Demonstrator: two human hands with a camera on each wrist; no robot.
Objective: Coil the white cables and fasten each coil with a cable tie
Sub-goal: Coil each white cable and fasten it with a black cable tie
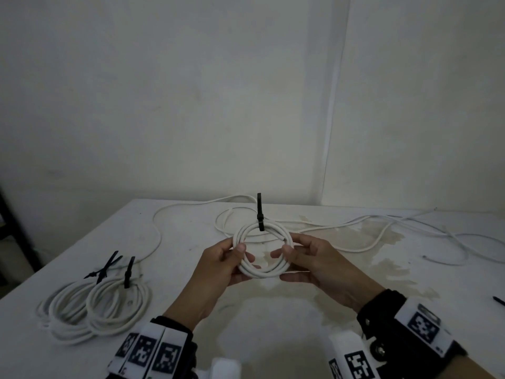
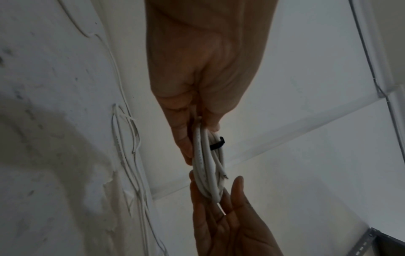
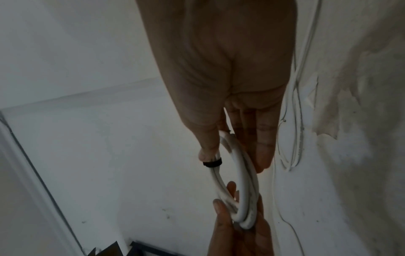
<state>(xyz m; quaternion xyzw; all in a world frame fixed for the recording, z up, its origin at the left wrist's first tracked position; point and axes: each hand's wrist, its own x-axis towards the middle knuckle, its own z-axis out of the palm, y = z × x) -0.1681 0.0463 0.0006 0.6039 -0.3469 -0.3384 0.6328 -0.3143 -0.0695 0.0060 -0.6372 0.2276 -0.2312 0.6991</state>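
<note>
Head view: small white coil (image 1: pixel 263 251) held up over bench (image 1: pixel 273 324) btwn left hand (image 1: pixel 218 269) & right hand (image 1: pixel 314 265), prob. to check black cable tie (image 1: pixel 260 214) at top, tail sticking up. Finished tied coils (image 1: pixel 95 307) parked far left; loose cables (image 1: pixel 355 231) behind, not yet coiled

Left wrist: thumb & fingers (image 2: pixel 186 138) pinching coil edge-on

Right wrist: thumb & fingers (image 3: pixel 263 147) pinching opposite side, just beside tie band (image 3: pixel 212 163)

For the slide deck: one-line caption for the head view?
Both hands, left hand and right hand, hold a tied white coil above the table; finished coils lie left.
</note>
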